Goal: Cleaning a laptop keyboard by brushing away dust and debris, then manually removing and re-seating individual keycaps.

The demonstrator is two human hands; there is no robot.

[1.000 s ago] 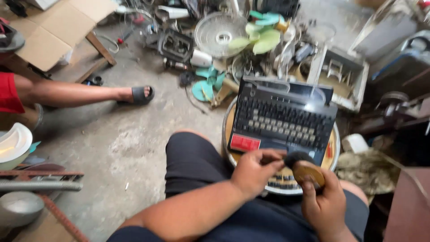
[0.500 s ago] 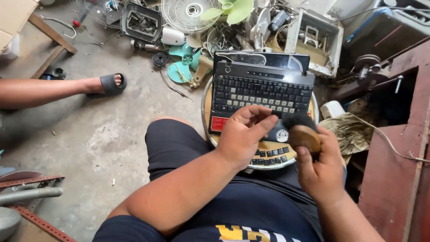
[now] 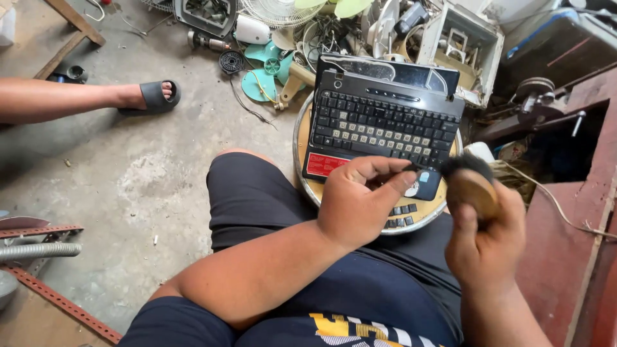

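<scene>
Left hand (image 3: 360, 199) has lifted off keyboard (image 3: 379, 132) (right hand (image 3: 485, 241) grips brush (image 3: 472, 186)).

I see a flat black laptop (image 3: 379, 128) lying on a round tray. Its dark shiny screen (image 3: 392, 69) lies folded back behind the keys. A red rectangle sticker (image 3: 324, 164) sits on its front left corner, just beside my left hand (image 3: 360, 199).
</scene>
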